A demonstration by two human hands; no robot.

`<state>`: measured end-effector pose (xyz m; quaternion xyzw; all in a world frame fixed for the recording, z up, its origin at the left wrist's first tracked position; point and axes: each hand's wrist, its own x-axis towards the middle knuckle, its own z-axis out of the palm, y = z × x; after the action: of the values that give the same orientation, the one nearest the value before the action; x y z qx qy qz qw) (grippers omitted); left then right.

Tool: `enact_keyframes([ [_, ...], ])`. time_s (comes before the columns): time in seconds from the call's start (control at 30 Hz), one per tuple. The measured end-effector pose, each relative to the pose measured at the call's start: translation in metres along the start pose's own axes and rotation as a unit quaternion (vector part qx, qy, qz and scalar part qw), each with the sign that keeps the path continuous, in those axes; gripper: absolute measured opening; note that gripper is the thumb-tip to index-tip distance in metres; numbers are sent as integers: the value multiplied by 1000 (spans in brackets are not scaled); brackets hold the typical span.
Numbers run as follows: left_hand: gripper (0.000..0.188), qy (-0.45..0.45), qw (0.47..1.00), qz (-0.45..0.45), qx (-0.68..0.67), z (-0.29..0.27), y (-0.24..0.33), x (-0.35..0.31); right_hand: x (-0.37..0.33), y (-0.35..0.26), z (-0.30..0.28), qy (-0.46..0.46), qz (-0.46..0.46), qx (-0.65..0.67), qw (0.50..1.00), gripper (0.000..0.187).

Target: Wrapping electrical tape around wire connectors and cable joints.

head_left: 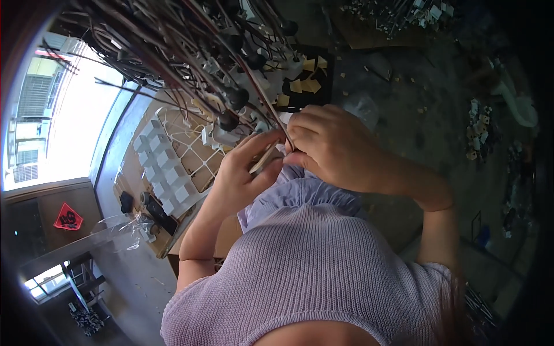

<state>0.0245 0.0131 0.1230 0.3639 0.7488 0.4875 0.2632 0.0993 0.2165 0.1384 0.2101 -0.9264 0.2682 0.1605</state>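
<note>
My left hand [239,170] is closed, its thumb and fingers around a small pale, flat-edged piece [265,157] whose kind I cannot make out. Right beside it, my right hand [334,147] pinches a thin brown wire [270,106] between thumb and fingers. The wire runs up and away to the left into a thick hanging bundle of dark wires [167,52]. Both sets of fingertips almost meet in front of my chest, and they hide where the wire ends. Round black knobs [235,98] on the wires hang just beyond my left hand.
On the bench to the left lie a white tray with cube-shaped bumps [164,167] and a white lattice frame [199,158]. Yellow pieces [306,85] sit on a black tray [326,60]. Small parts [479,130] are heaped on the floor at right. A bright window [63,109] is at left.
</note>
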Motion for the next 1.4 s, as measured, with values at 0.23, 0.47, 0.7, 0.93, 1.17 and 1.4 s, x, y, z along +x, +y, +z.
enact_keyframes([
  [0.23, 54, -224, 948, 113, -196, -39, -21, 5, 5, 27, -31, -153, -112, 757, 625, 30],
  [0.47, 56, 20, 978, 24, -206, -35, -39, -5, 26, 134, 49, 149, 152, 316, 925, 23],
  [0.7, 40, 489, 767, 119, 398, -12, -47, 12, 66, 202, 103, 181, 229, 244, 925, 23],
  [0.93, 89, 228, 954, 157, 116, 62, -20, 43, -4, 113, 3, -54, 209, 533, 818, 25],
  [1.17, 97, 139, 935, 163, -284, 99, -27, 75, -38, 91, -18, -39, 144, 622, 769, 19],
  [1.4, 76, 76, 955, -61, 281, 78, -23, 58, -56, 76, -26, 37, 244, 242, 938, 13],
])
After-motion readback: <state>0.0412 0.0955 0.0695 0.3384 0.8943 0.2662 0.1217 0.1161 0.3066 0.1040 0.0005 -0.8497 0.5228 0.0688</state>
